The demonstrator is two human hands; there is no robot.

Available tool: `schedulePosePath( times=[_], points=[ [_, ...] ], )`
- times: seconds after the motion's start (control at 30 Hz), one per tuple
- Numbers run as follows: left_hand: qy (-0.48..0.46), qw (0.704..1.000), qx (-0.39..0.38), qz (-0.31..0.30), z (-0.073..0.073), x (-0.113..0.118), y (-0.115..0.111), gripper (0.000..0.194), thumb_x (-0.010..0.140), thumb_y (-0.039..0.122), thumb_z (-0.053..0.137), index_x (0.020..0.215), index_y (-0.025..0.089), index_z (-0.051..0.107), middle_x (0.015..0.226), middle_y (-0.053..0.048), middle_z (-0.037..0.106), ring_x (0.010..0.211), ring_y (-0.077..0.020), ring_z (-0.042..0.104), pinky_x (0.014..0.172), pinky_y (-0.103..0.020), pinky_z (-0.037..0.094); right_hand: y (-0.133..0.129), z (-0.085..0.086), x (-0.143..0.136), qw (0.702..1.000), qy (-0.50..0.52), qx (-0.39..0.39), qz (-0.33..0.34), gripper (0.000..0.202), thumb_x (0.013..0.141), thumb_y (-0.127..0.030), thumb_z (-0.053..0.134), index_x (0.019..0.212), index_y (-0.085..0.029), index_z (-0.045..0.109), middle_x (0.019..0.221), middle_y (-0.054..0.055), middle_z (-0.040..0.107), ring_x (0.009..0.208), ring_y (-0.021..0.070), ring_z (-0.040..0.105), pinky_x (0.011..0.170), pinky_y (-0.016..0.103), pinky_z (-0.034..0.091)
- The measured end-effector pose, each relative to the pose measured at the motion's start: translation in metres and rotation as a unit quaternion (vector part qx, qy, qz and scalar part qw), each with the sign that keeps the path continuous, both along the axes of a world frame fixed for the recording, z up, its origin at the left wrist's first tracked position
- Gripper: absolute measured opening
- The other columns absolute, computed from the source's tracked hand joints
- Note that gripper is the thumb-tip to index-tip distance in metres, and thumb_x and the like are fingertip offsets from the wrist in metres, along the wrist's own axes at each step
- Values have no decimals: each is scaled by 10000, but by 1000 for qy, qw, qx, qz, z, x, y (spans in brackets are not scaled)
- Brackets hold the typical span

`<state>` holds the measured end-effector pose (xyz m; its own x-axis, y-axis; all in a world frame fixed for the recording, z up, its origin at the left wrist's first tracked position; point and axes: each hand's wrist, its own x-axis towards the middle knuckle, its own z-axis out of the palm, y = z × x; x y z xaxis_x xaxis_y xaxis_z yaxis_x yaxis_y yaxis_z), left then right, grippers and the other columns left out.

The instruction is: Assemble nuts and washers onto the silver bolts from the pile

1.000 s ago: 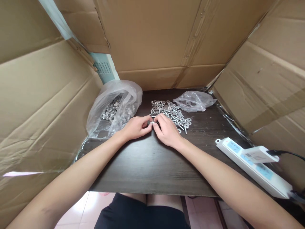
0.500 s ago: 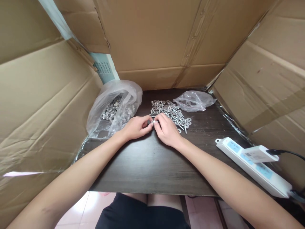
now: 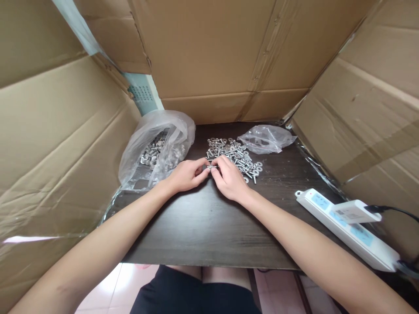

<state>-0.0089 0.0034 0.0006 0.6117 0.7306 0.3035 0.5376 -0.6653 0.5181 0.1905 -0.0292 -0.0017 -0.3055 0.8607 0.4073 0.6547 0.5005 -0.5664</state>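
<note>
Between my fingertips is a small metal bolt point(image 3: 212, 167), with what looks like a washer or nut on it, too small to make out. My left hand point(image 3: 190, 175) pinches its left end between thumb and forefinger. From the right, my right hand point(image 3: 229, 178) pinches the other end. Both hands are just above the dark table, fingertips nearly touching. Right behind them lies a loose pile of bolts, washers and nuts point(image 3: 240, 155), partly hidden by my right hand.
A clear plastic bag point(image 3: 173, 120) with metal parts stands at the left. A flatter plastic bag point(image 3: 270, 138) lies behind the pile. On the right is a white power strip point(image 3: 376, 250) with a plugged-in adapter point(image 3: 355, 212). Cardboard walls point(image 3: 212, 56) surround the dark table point(image 3: 196, 231).
Both hands keep almost the same place and grip. The fingertips and the small bolt between them have shifted very slightly.
</note>
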Motion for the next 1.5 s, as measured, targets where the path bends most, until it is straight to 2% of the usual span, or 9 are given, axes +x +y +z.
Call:
schedulePosePath(
  times=[0.13,0.7,1.0,1.5],
  points=[
    [2,1000,-1,5,1,1,-1,233,993,360,500,1044,171,626,585,52,510,526,-122,469,580,-244,314,0,0,0,1000,0,0,0,100,962,-225,440,987,-214,536,1017,90,623,892,247,586,839,398,458],
    [5,1000,9,0,0,1,-1,227,993,356,506,1063,183,635,585,50,518,524,-125,479,580,-243,323,2,-3,0,1000,-10,10,-2,140,997,-243,413,931,-230,536,993,88,621,919,255,584,845,407,463],
    [6,1000,1,7,1,0,-1,235,1001,358,496,1064,176,630,593,45,525,531,-128,489,583,-246,325,-1,0,-1,1000,-7,5,-1,93,974,-225,455,999,-220,545,1032,92,628,880,245,583,831,401,468],
    [6,1000,6,3,0,0,-1,244,1006,360,498,1088,175,635,596,42,535,535,-132,496,588,-250,331,2,-2,0,1000,-15,12,-1,155,1011,-245,411,919,-231,535,997,89,613,920,252,583,848,409,471]
  ],
)
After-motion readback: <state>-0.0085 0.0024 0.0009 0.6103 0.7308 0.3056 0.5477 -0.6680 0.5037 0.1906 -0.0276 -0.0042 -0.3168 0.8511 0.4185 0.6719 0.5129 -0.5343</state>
